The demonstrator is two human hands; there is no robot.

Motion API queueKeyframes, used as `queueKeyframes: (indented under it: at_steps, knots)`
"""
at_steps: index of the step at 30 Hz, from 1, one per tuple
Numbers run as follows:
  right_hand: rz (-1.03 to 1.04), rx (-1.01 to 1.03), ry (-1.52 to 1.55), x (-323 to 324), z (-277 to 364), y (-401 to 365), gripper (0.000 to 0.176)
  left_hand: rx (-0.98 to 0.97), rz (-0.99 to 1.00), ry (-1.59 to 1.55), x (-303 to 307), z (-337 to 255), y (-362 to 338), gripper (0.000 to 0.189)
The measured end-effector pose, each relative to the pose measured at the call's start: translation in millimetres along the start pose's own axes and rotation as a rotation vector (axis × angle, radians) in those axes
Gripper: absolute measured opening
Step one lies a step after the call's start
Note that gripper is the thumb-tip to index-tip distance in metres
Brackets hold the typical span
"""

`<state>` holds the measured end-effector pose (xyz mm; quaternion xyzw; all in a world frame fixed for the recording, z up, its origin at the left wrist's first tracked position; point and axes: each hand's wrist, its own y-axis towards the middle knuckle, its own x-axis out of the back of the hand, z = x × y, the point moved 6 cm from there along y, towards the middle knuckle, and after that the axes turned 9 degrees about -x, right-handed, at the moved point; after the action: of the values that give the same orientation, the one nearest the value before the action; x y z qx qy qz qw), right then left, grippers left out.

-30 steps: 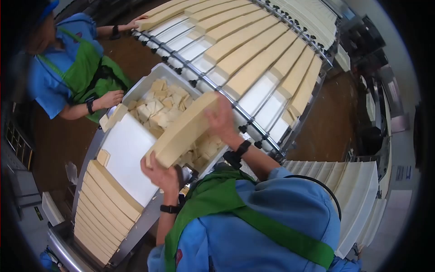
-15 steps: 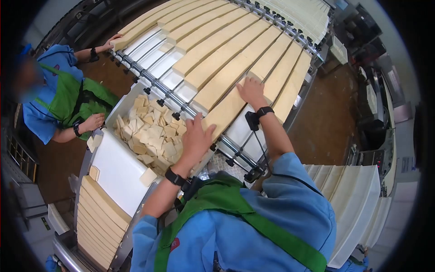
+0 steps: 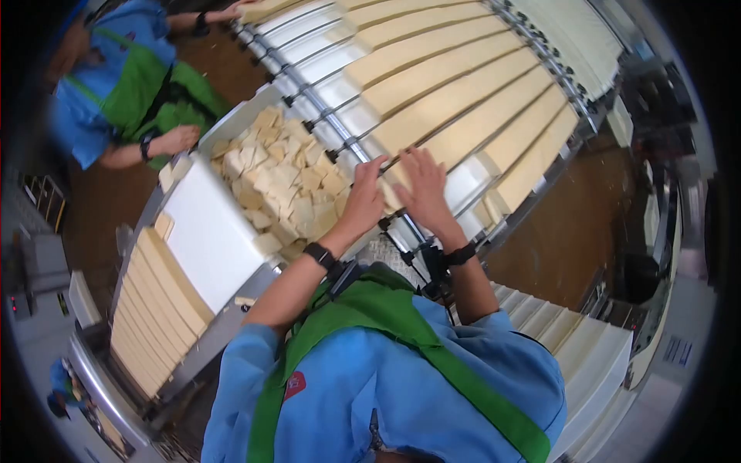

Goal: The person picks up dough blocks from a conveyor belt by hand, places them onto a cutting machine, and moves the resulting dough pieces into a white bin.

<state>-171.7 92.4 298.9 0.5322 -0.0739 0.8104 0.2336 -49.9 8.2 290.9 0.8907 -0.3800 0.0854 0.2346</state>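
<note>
Long pale-yellow dough-like strips (image 3: 463, 96) lie side by side on a white conveyor, with dark rods between them. At the near end of one strip (image 3: 393, 198), my two hands are close together. My left hand (image 3: 364, 197) stands at its left side, fingers stretched upward and thumb side toward the strip. My right hand (image 3: 423, 189) lies over its right side, palm down, with the fingers extended and slightly apart. The hands hide much of that strip's end. Both wrists wear dark bands.
A white bin (image 3: 253, 108) of flat offcuts (image 3: 285, 174) stands left of my hands. A metal rail (image 3: 324, 112) with black knobs runs along the conveyor's near edge. A co-worker (image 3: 131, 85) stands at left. Stacked strips (image 3: 154, 309) are lower left, white trays (image 3: 575, 347) lower right.
The view has shifted, moving the conveyor right in the picture. My right hand has come back from farther up the strips to the near end, beside my left hand. My left fingers are closer together.
</note>
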Motion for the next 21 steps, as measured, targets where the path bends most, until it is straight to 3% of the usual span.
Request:
queueKeyframes:
  at_steps: [2, 7, 8, 12, 17, 21]
  knots:
    - [-0.057, 0.024, -0.091, 4.3, 8.8, 2.5, 0.070, 0.057, -0.045, -0.078, 8.6, 1.0, -5.3, 0.064]
    - [-0.154, 0.195, -0.291, 8.4, 30.6, -1.0, 0.062, 0.234, -0.252, 0.109, 74.8, -1.0, -52.3, 0.065]
    - [-0.171, 0.199, -0.265, 9.2, 32.8, -2.9, 0.051, 0.246, -0.289, 0.162, 88.3, 5.4, -64.9, 0.066]
    - [-0.143, 0.394, -0.256, 7.8, 28.9, -7.0, 0.034, 0.277, -0.334, 0.305, 129.7, 32.0, -107.0, 0.068]
    - [-0.078, 0.358, -0.300, 15.5, 39.2, -9.5, 0.023, 0.475, -0.308, 0.584, 146.5, 70.7, -151.8, 0.059]
    - [-0.125, 0.271, -0.328, 16.6, 40.3, -8.0, 0.023, 0.461, -0.240, 0.478, 153.7, 62.6, -171.3, 0.057]
